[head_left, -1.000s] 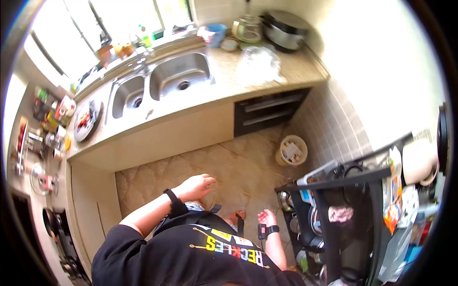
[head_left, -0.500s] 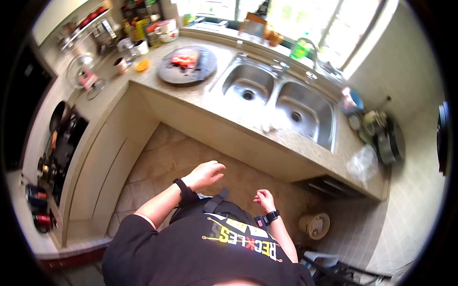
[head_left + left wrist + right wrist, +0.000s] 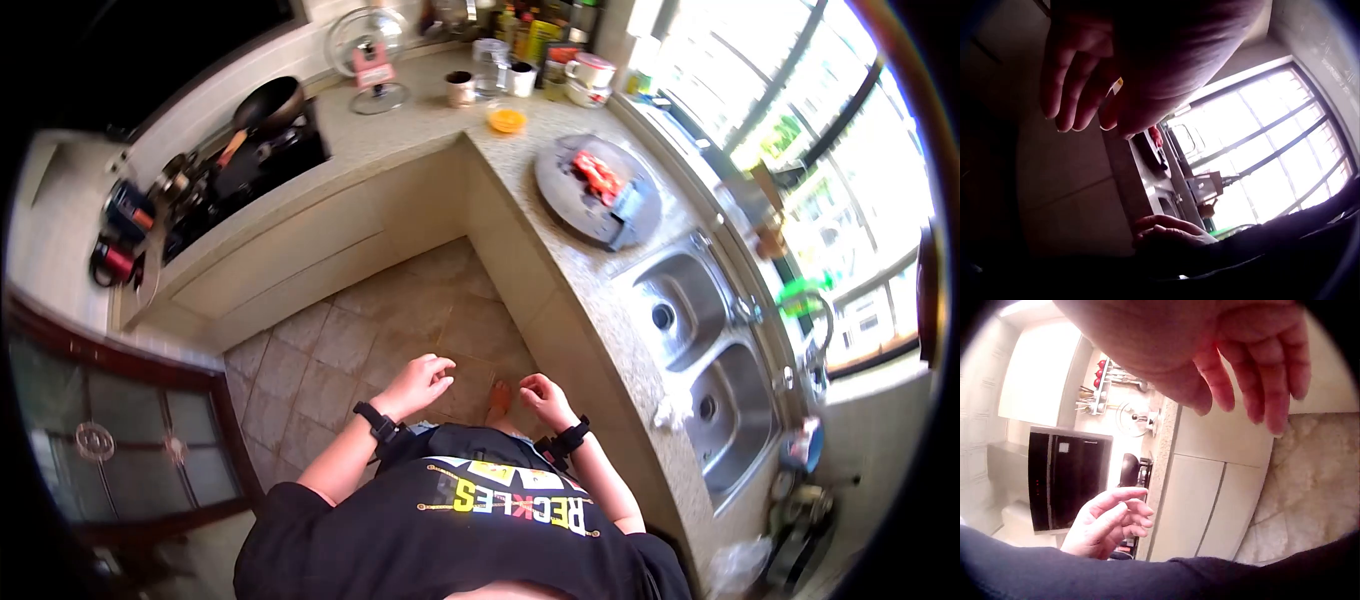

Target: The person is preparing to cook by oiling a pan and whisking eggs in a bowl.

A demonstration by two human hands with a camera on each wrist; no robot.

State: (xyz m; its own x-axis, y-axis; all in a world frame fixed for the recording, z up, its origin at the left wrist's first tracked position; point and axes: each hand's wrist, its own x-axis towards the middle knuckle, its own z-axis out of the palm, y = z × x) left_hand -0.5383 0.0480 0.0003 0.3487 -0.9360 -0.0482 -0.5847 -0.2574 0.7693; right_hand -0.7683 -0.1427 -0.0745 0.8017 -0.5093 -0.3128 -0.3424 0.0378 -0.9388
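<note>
My left hand [image 3: 415,386] hangs in front of the body over the tiled floor, fingers loosely bent, holding nothing. The right hand [image 3: 548,400] is held at about the same height near the counter front, also empty and with relaxed fingers. Both wrists wear black straps. On the counter beyond the hands lies a round grey board [image 3: 560,200] bearing cut red food [image 3: 598,177] and a wide-bladed knife [image 3: 630,205]. A bowl of something orange-yellow [image 3: 507,121] stands left of the board.
The counter [image 3: 590,285] runs along the right with a double sink [image 3: 690,375]. At the left are a stove with a dark pan [image 3: 268,104], and a brown-framed glass door [image 3: 232,430]. Cups [image 3: 460,90] and a glass lid [image 3: 365,40] line the back.
The view has swung left, from the sink and rack corner toward the stove and a glass door. The right hand has come up and inward; both hands stay empty.
</note>
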